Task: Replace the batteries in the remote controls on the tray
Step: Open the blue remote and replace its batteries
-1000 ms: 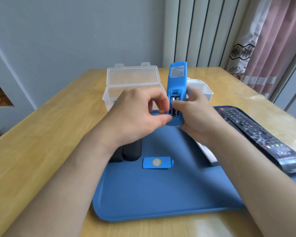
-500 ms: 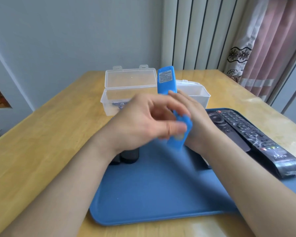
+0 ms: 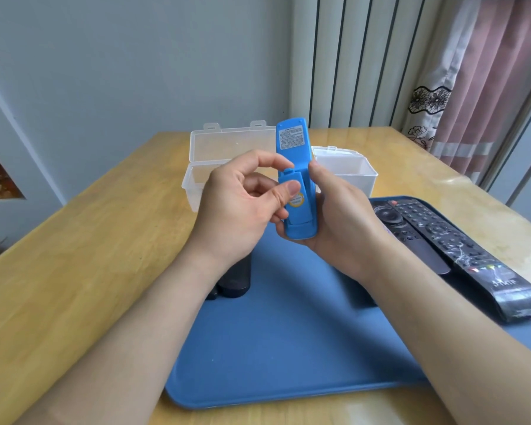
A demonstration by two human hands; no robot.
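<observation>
Right hand (image 3: 339, 210) has a firm grip round the blue remote (image 3: 295, 167), holding it upright with its back facing the camera, above the far part of the tray; left hand (image 3: 242, 204) has the battery cover (image 3: 296, 197) pinched, thumb on its face and fingertip at its top tab, the cover sitting against the lower back of the remote; can't tell if it's fully clicked in, looks a bit tilted; there's a round yellow sticker on the cover and a printed label up near the top of the remote.

Below all that is the blue tray (image 3: 288, 348) on the wooden worktop (image 3: 74, 271); on the tray's right side lie two black remotes side by side, the long one (image 3: 460, 250) wrapped in crinkly clear plastic, the slimmer one (image 3: 411, 237) just left of it; two dark cylinder-ish things (image 3: 233, 280) poke out from under the left wrist at the tray's left edge, can't tell what they are.

Behind the hands, two clear plastic boxes: the left one (image 3: 227, 148) with lid flipped up, the right one (image 3: 347, 170) also open.
</observation>
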